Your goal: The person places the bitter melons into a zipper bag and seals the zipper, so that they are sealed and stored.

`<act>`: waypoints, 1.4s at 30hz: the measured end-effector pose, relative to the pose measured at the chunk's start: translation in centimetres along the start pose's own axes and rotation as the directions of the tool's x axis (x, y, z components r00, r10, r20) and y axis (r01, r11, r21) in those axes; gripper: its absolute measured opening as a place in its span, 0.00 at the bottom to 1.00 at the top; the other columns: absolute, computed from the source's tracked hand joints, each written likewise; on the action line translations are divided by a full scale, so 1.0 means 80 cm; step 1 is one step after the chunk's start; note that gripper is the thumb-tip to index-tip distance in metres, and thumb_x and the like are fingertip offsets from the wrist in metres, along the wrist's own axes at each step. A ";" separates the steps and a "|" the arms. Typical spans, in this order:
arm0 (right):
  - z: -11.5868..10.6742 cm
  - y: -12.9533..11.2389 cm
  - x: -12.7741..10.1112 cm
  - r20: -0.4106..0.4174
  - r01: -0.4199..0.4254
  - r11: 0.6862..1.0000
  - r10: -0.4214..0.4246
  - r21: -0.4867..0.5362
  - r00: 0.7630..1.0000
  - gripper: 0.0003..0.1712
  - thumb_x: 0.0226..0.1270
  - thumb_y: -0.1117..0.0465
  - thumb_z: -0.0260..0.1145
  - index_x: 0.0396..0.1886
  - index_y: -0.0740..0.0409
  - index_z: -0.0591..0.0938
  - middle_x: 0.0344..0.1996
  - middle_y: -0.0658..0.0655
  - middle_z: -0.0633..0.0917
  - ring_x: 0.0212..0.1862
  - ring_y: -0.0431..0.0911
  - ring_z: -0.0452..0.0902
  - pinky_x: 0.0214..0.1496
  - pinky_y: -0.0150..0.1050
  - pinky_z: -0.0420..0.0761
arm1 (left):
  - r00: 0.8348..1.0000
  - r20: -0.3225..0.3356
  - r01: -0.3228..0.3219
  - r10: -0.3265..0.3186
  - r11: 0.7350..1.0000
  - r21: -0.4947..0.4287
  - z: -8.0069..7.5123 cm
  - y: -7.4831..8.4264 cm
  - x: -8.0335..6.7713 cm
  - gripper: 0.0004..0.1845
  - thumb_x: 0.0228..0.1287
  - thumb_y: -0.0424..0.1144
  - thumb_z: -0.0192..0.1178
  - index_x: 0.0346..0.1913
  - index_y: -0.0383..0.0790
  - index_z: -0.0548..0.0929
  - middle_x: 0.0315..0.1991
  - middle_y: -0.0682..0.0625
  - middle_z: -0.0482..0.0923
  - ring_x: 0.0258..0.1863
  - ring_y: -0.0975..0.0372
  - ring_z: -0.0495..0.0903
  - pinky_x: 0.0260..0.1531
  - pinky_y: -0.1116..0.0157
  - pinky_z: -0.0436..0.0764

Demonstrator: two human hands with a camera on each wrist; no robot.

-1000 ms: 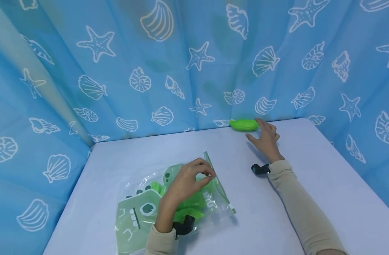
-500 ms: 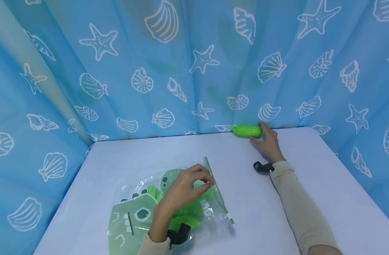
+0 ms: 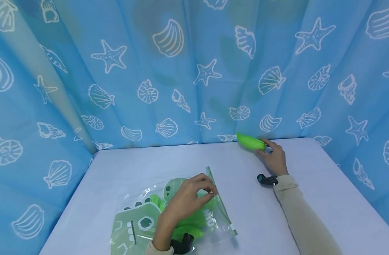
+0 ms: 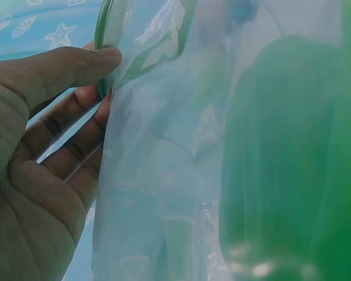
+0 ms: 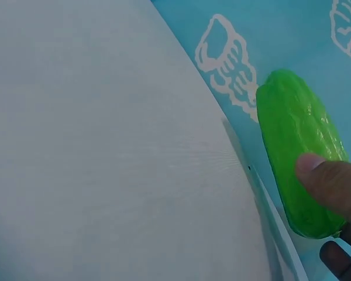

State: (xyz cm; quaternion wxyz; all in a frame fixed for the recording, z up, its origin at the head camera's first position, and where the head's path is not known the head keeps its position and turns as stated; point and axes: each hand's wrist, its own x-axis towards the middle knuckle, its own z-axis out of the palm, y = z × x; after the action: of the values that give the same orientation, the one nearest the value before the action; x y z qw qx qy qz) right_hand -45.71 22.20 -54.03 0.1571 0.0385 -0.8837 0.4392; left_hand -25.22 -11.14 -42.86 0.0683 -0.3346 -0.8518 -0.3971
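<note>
A clear zip bag (image 3: 169,216) printed with a green dinosaur lies on the white table (image 3: 325,198), with green toys inside. My left hand (image 3: 194,193) pinches the bag's green zip edge (image 4: 108,52) between thumb and fingers. At the table's far edge, by the curtain, my right hand (image 3: 272,156) grips a bright green ribbed toy (image 3: 251,142), its far end raised off the table. The right wrist view shows my thumb (image 5: 333,181) pressed on the green toy (image 5: 298,140).
A blue curtain (image 3: 181,71) with white shells and starfish closes in the table on the left, back and right. Black wrist camera mounts sit on both forearms (image 3: 266,180).
My right hand reached the green toy, closed round it and tilted it up off the table. The left hand kept its pinch on the bag's zip edge.
</note>
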 end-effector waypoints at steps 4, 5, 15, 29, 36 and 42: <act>-0.008 -0.010 -0.007 -0.002 -0.016 0.999 0.016 -0.028 1.000 0.37 0.54 0.38 0.65 0.62 0.47 0.71 0.54 0.59 0.72 0.57 0.56 0.63 0.53 0.55 0.66 | 1.000 -0.012 -0.003 0.003 1.000 -0.003 -0.001 0.001 0.005 0.04 0.60 0.33 0.61 0.33 0.47 0.82 0.37 0.60 0.73 0.37 0.71 0.76 0.38 0.72 0.78; -0.008 -0.012 -0.009 0.001 -0.015 0.999 0.015 -0.030 1.000 0.37 0.53 0.37 0.65 0.61 0.48 0.71 0.54 0.59 0.72 0.57 0.56 0.63 0.53 0.55 0.66 | 1.000 -0.012 0.002 -0.002 1.000 -0.006 -0.002 0.001 0.005 0.04 0.59 0.33 0.61 0.33 0.46 0.83 0.37 0.60 0.73 0.37 0.70 0.76 0.38 0.72 0.78; -0.010 -0.021 -0.054 -0.011 -0.010 1.000 0.010 -0.028 1.000 0.38 0.53 0.38 0.65 0.59 0.52 0.73 0.52 0.59 0.75 0.53 0.53 0.67 0.51 0.50 0.68 | 1.000 0.011 0.008 -0.008 1.000 -0.011 0.000 0.001 -0.001 0.02 0.59 0.34 0.61 0.33 0.44 0.83 0.37 0.59 0.74 0.36 0.71 0.76 0.38 0.71 0.78; -0.017 -0.048 -0.078 0.023 0.063 0.998 -0.062 -0.021 0.998 0.34 0.52 0.41 0.68 0.57 0.50 0.74 0.51 0.54 0.76 0.53 0.49 0.68 0.50 0.47 0.70 | 1.000 0.010 0.004 -0.004 1.000 0.030 0.003 -0.001 0.002 0.03 0.60 0.34 0.61 0.33 0.46 0.83 0.37 0.60 0.73 0.36 0.71 0.76 0.37 0.72 0.77; -0.018 -0.062 -0.096 0.079 0.100 0.994 -0.097 -0.042 0.992 0.35 0.52 0.41 0.68 0.57 0.52 0.74 0.51 0.55 0.77 0.54 0.50 0.68 0.50 0.48 0.71 | 1.000 0.007 0.002 -0.003 0.999 0.032 0.003 -0.001 0.002 0.03 0.59 0.34 0.61 0.34 0.46 0.83 0.37 0.60 0.73 0.36 0.70 0.75 0.37 0.70 0.79; -0.022 -0.068 -0.108 0.105 0.110 0.993 -0.106 -0.032 0.989 0.35 0.52 0.41 0.68 0.57 0.52 0.75 0.51 0.55 0.77 0.54 0.50 0.69 0.50 0.48 0.71 | 1.000 0.002 0.001 -0.001 0.999 0.042 0.004 0.000 0.002 0.03 0.59 0.34 0.62 0.33 0.46 0.83 0.36 0.60 0.73 0.36 0.71 0.76 0.36 0.74 0.77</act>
State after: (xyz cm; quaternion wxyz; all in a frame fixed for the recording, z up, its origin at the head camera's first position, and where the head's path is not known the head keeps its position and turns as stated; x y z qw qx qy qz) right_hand -35.93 19.66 -51.57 0.1358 0.1059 -0.8954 0.4106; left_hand -25.25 -10.81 -43.04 0.0740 -0.3332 -0.8602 -0.3789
